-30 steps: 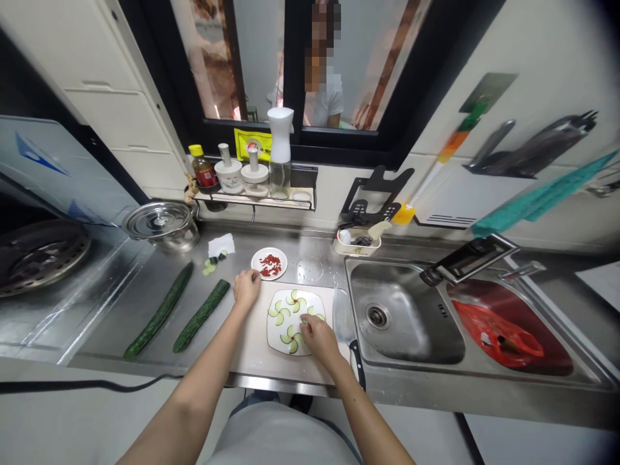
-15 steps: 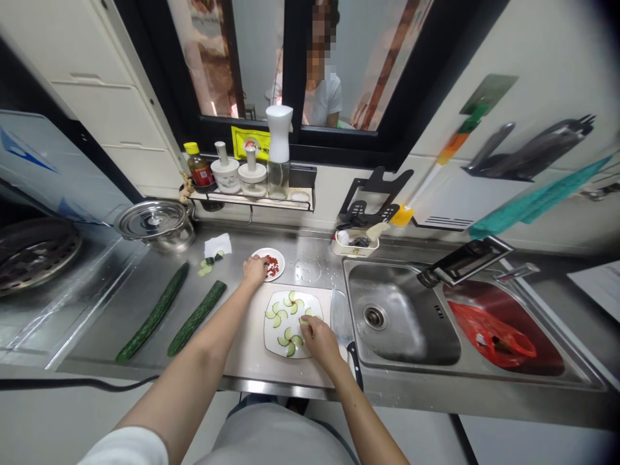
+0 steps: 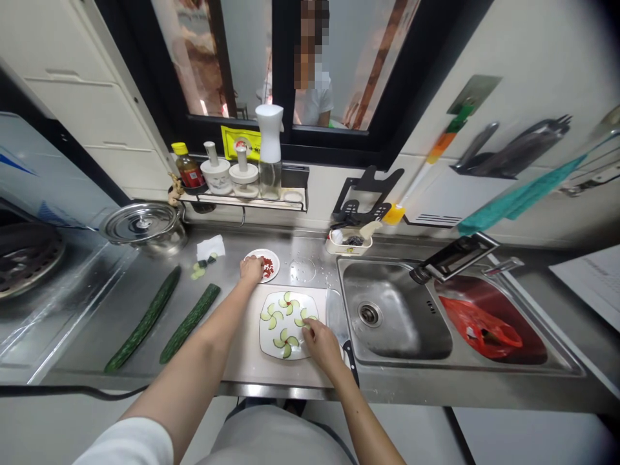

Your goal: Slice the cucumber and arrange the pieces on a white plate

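Note:
My left hand (image 3: pixel 252 269) reaches onto the small white dish (image 3: pixel 275 259), its fingers closed together at the red bits (image 3: pixel 267 266). Whatever those fingertips hold is too small to see. On a pale cutting board (image 3: pixel 247 365) lies a squarish white plate (image 3: pixel 268 337), with cucumber slices (image 3: pixel 285 343) fanned into several pinwheels, some with a red centre. My right hand (image 3: pixel 320 343) is over the plate's right side, fingers pinched at the rightmost pinwheel (image 3: pixel 305 316) and partly covering it. A knife (image 3: pixel 349 361) rests along the board's right edge, its blade pointing away from me.
Two cucumbers (image 3: pixel 188 323) lie left of the board, with scraps (image 3: pixel 198 270) and white paper (image 3: pixel 211 247) behind them. A lidded steel pot (image 3: pixel 148 229) stands at the back left. To the right is a double sink (image 3: pixel 397 310) containing a red bag (image 3: pixel 479 328). Someone shows behind the window.
My left hand has moved from beside the small dish onto its red bits. My right hand stays at the rightmost pinwheel. The whole view has shifted slightly.

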`<state>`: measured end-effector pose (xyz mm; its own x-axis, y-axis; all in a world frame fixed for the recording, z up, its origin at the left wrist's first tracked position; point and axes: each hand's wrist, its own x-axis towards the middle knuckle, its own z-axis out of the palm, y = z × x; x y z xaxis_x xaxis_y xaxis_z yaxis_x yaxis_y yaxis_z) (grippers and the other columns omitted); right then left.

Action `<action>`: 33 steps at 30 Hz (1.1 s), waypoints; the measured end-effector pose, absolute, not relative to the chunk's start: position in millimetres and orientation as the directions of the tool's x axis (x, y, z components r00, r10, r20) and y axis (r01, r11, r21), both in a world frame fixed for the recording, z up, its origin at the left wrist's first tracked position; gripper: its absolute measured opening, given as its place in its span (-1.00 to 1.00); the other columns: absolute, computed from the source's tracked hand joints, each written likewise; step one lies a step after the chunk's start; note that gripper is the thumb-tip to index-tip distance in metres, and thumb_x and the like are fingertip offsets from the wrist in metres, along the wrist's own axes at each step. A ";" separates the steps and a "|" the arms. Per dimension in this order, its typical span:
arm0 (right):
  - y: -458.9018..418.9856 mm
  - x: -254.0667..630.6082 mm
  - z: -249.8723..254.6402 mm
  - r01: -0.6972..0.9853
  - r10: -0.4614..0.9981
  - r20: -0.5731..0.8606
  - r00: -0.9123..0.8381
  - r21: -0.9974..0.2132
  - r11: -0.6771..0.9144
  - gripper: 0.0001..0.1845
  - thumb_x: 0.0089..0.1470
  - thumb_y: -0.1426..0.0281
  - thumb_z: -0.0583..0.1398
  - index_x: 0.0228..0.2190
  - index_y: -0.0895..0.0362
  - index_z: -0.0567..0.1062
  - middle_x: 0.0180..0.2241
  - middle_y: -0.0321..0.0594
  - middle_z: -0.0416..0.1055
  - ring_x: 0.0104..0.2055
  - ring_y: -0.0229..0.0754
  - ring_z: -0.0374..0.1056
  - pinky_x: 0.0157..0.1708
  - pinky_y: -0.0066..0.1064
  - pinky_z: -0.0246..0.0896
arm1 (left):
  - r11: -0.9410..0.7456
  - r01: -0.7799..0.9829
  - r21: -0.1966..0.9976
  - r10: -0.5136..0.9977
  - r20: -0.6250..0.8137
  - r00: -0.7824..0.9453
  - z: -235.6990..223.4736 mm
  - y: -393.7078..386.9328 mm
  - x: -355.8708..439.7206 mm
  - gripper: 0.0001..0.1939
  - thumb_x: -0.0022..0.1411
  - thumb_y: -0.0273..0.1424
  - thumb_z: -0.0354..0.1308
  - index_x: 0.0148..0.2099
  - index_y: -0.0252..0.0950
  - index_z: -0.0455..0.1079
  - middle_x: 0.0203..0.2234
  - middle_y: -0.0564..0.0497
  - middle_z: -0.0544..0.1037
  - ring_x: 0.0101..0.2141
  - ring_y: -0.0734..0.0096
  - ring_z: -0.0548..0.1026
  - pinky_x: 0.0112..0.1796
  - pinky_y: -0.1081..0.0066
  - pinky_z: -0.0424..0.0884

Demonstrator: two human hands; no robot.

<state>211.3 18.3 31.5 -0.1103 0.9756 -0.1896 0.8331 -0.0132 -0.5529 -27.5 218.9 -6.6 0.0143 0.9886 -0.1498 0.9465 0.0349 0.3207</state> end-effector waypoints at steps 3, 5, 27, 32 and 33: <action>17.8 211.3 33.3 0.838 0.975 -0.194 -0.104 -0.545 -0.019 -0.61 0.18 0.39 0.01 -0.03 0.15 0.48 -0.07 -0.08 0.49 -0.07 -0.16 0.40 -0.09 -0.43 0.18 | 0.049 0.942 0.333 0.987 -0.162 0.005 -6.8 221.3 -26.7 -0.68 0.21 -0.27 0.09 0.00 -0.08 0.48 -0.14 -0.08 0.56 -0.08 0.24 0.42 -0.12 0.38 0.25; 17.4 211.5 34.5 0.841 0.974 -0.199 -0.106 -0.540 -0.019 -0.60 0.19 0.39 0.00 -0.02 0.17 0.48 -0.07 -0.08 0.49 -0.06 -0.16 0.39 -0.09 -0.44 0.18 | 0.063 0.933 0.353 0.986 -0.167 -0.003 -6.9 222.7 -26.2 -0.70 0.21 -0.29 0.08 -0.03 -0.09 0.50 -0.14 -0.08 0.56 -0.08 0.24 0.42 -0.11 0.37 0.26; 37.3 201.1 43.7 0.814 0.974 -0.173 -0.149 -0.581 0.021 -0.66 0.17 0.34 0.03 -0.12 0.13 0.52 -0.20 -0.12 0.52 -0.20 -0.18 0.40 -0.19 -0.45 0.16 | 0.082 0.259 0.962 0.994 -0.061 -0.088 5.9 170.7 -14.3 -0.67 0.13 -0.17 0.14 -0.26 -0.35 0.48 -0.36 -0.10 0.62 -0.30 0.35 0.57 -0.21 0.35 0.47; 56.7 189.7 64.0 0.769 0.976 -0.087 -0.202 -0.631 0.103 -0.69 0.17 0.33 0.02 -0.22 0.14 0.52 -0.31 -0.17 0.50 -0.30 -0.21 0.35 -0.28 -0.46 0.13 | 0.075 0.036 0.997 0.995 -0.072 -0.069 20.0 147.3 -14.1 -0.65 -0.01 -0.18 0.29 -0.26 -0.35 0.50 -0.34 -0.10 0.62 -0.24 0.28 0.56 -0.16 0.31 0.45; 60.9 187.5 68.6 0.758 0.977 -0.065 -0.205 -0.642 0.116 -0.70 0.17 0.32 0.03 -0.25 0.14 0.52 -0.34 -0.18 0.49 -0.32 -0.22 0.34 -0.30 -0.47 0.12 | 0.077 0.022 0.997 0.995 -0.075 -0.064 24.0 142.5 -14.4 -0.65 -0.03 -0.19 0.30 -0.26 -0.34 0.51 -0.35 -0.10 0.62 -0.23 0.27 0.56 -0.16 0.30 0.45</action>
